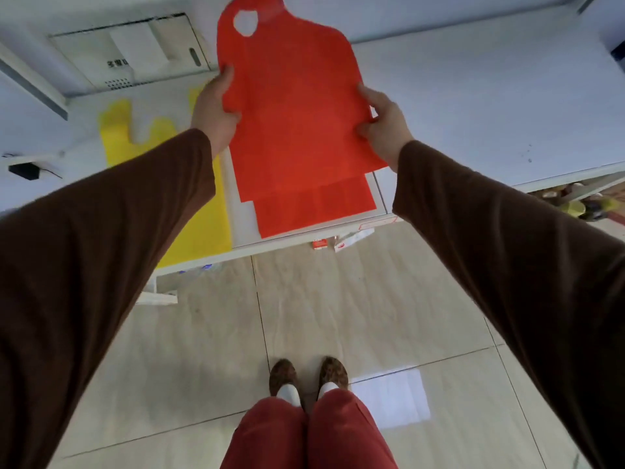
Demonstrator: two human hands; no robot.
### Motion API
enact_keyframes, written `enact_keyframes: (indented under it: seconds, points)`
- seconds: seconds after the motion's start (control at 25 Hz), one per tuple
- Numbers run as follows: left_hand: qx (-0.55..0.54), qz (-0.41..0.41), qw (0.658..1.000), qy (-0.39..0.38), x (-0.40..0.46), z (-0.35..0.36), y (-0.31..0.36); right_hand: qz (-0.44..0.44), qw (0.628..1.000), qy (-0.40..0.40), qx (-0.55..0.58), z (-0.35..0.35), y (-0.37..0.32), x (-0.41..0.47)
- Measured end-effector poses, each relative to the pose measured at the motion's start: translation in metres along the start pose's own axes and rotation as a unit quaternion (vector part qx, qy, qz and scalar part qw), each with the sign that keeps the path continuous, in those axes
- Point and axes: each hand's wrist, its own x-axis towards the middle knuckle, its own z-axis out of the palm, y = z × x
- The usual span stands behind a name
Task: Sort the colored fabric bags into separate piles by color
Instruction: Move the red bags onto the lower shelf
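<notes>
Red bag (297,106) at 12 o'clock, second red bag (314,211) beneath it. Yellow bag (199,228) at 10 o'clock on white table (490,106). Brown sleeves (84,252), red trousers (304,434), brown speckled shoes (282,372), white socks, beige floor tiles (338,299).

left hand (216,113), right hand (384,125), outstretched, gripping

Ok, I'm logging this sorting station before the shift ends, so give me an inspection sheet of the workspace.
Surface: white table, mostly bare on its right.
Job's things: red fabric bag held up; red pile beneath it; yellow fabric bags flat at left.
Clutter: small black device at left edge.
Grippers: left hand and right hand grip the held bag's sides.
Cables: thin wire by the device.
Surroundings: tiled floor; red-and-white cartons under table.
</notes>
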Motion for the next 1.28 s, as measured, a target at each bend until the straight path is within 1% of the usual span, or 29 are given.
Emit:
enact_keyframes:
  seconds: [0.12,0.24,0.4,0.64,0.72,0.8,0.88,1.0,1.08,1.2,1.28]
  points:
    - [0.039,-0.032,0.999,-0.001,-0.001,0.046,-0.048,0.051,0.998,-0.009,-0.047,0.031,0.048,0.008]
    - [0.056,-0.064,0.996,-0.034,-0.008,0.074,-0.081,0.058,0.994,-0.026,-0.087,0.051,0.081,0.009]
    - [0.110,-0.054,0.991,-0.057,-0.005,0.080,-0.085,0.035,0.990,-0.026,-0.132,0.058,0.096,0.010]
    - [0.140,-0.057,0.986,-0.064,-0.011,0.082,-0.082,0.017,0.984,-0.030,-0.175,0.059,0.099,0.004]
    - [0.174,-0.060,0.981,-0.060,-0.015,0.079,-0.074,0.021,0.978,-0.025,-0.204,0.056,0.093,-0.001]
    - [0.220,-0.056,0.973,-0.051,-0.030,0.072,-0.060,0.033,0.973,-0.012,-0.228,0.047,0.081,-0.015]
    - [0.233,-0.035,0.970,-0.065,-0.053,0.061,-0.034,0.045,0.975,-0.010,-0.217,0.032,0.065,-0.039]
    - [0.202,0.008,0.973,-0.110,-0.101,0.033,0.020,0.042,0.976,-0.028,-0.213,-0.002,0.032,-0.092]
    - [0.182,0.031,0.975,-0.127,-0.140,0.007,0.064,0.035,0.977,-0.035,-0.209,-0.031,-0.001,-0.136]
    - [0.168,0.079,0.971,-0.148,-0.201,-0.032,0.137,-0.003,0.978,-0.014,-0.208,-0.082,-0.057,-0.201]
    - [0.166,0.122,0.968,-0.144,-0.232,-0.053,0.184,-0.042,0.974,0.007,-0.224,-0.118,-0.092,-0.238]
